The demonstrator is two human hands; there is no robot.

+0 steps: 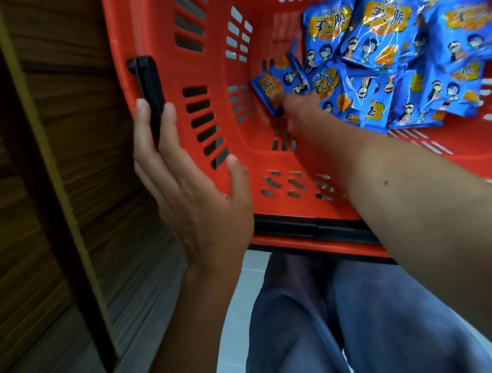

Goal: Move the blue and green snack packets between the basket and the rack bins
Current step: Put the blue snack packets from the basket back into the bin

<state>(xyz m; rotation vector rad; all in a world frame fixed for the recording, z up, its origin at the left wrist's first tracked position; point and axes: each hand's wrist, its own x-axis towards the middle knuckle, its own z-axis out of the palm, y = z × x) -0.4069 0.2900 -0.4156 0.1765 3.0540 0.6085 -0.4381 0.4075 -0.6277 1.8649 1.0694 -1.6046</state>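
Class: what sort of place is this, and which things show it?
Probably a shop: a red plastic shopping basket holds many identical blue snack packets, beside a wood-grain panel.

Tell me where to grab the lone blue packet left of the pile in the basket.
Pinch the packet by its near edge, coming from the left and above: it lies tilted against the pile, and only that side faces bare basket floor.

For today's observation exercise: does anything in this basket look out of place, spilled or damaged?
Nothing is spilled or visibly torn. The blue snack packets lie in a jumbled, overlapping heap in the red basket's far right part; one packet, by the right hand, lies turned sideways.
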